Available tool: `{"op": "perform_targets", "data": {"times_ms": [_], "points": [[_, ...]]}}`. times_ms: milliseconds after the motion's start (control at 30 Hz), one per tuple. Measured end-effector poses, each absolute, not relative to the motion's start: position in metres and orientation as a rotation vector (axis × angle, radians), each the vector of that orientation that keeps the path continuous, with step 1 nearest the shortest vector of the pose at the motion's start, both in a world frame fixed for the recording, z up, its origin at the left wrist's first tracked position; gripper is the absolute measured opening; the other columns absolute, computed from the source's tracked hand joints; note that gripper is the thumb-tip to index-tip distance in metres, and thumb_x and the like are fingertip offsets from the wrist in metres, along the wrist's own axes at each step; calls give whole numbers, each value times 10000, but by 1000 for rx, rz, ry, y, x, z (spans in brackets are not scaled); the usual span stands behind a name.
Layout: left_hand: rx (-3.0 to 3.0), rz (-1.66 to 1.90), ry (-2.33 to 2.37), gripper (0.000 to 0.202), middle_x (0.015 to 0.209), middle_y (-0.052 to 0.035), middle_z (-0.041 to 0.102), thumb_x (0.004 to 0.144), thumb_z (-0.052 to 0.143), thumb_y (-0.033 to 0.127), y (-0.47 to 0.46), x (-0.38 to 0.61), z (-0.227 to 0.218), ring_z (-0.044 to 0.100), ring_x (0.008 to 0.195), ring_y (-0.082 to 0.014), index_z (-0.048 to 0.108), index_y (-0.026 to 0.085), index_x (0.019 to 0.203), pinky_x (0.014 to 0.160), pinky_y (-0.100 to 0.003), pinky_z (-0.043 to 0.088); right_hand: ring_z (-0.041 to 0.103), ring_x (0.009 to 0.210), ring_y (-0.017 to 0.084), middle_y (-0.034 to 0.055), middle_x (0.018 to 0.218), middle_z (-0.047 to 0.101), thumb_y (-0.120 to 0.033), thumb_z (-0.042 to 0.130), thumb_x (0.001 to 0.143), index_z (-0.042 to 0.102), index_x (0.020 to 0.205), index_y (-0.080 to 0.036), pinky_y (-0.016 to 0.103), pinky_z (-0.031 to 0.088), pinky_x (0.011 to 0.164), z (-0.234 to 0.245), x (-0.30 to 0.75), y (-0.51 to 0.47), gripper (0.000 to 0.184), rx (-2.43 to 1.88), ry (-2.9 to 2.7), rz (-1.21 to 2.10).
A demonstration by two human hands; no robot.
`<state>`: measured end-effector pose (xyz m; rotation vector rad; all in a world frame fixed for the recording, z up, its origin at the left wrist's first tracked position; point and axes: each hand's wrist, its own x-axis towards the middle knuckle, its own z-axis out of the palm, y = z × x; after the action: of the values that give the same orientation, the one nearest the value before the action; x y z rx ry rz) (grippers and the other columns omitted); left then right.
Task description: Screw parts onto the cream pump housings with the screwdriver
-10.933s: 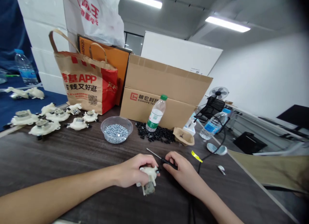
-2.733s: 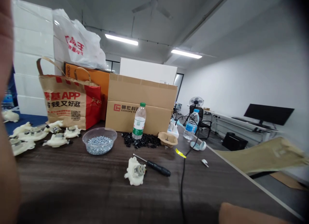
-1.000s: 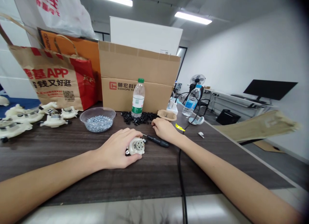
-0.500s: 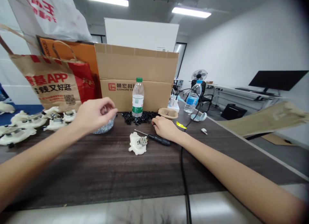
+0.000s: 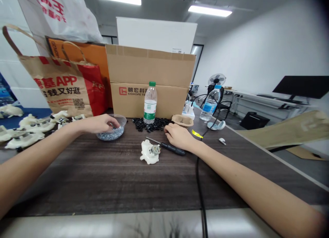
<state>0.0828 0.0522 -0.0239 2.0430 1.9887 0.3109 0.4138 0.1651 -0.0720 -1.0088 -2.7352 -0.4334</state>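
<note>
My left hand [image 5: 99, 124] reaches into a clear plastic bowl [image 5: 123, 121] of small silver screws [image 5: 113, 133], fingers curled down among them. My right hand [image 5: 179, 136] rests on the table with bent fingers at the edge of a pile of small black parts [image 5: 151, 125]. Just below that hand lies a black-handled screwdriver [image 5: 168, 148]. A white plastic housing with a small motor [image 5: 149, 153] lies free on the dark wooden table [image 5: 115, 183], between my two hands.
A water bottle [image 5: 150, 102] stands before a cardboard box [image 5: 149, 70]; a printed paper bag [image 5: 64, 87] is left of it. Several white motor assemblies [image 5: 25, 132] lie at far left. A black cable [image 5: 200, 183] runs toward me. A brown pulp tray [image 5: 182, 120] and a second bottle [image 5: 211, 106] are right.
My left hand let go of the white motor housing, swung left and dropped into the screw bowl. My right hand stayed by the black parts. The housing now lies alone.
</note>
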Motion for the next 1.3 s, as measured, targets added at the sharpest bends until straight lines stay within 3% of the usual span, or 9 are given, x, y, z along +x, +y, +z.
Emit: {"op": "perform_targets", "data": {"times_ms": [167, 367, 700, 1300], "points": [[1987, 278, 1976, 447, 1002, -36, 730, 635, 571, 289, 51, 79, -23, 657, 895, -217, 722, 182, 1041, 701, -207, 490, 621, 994, 198, 69, 1127, 633, -322, 563, 931, 608, 1102, -156, 416, 529, 862, -72, 413, 164, 243, -1009, -2727, -420], [1989, 301, 1957, 294, 826, -27, 725, 654, 577, 348, 49, 80, -25, 636, 786, -201, 730, 178, 838, 661, -220, 454, 618, 995, 198, 64, 1102, 639, -321, 561, 931, 615, 1075, -153, 419, 519, 872, -72, 413, 166, 227, -988, -2721, -432], [1993, 346, 2056, 363, 859, -29, 714, 623, 572, 333, 44, 86, -22, 621, 767, -205, 724, 196, 922, 624, -248, 427, 583, 969, 226, 97, 996, 645, -217, 439, 934, 599, 936, -184, 343, 452, 848, -75, 409, 172, 163, -972, -2727, -413], [2088, 343, 2001, 133, 686, -9, 647, 673, 482, 228, 39, 89, -25, 562, 637, -158, 606, 180, 670, 563, -234, 378, 582, 1001, 246, 96, 984, 639, -220, 424, 922, 587, 944, -206, 345, 445, 875, -74, 409, 170, 164, -970, -2731, -379]]}}
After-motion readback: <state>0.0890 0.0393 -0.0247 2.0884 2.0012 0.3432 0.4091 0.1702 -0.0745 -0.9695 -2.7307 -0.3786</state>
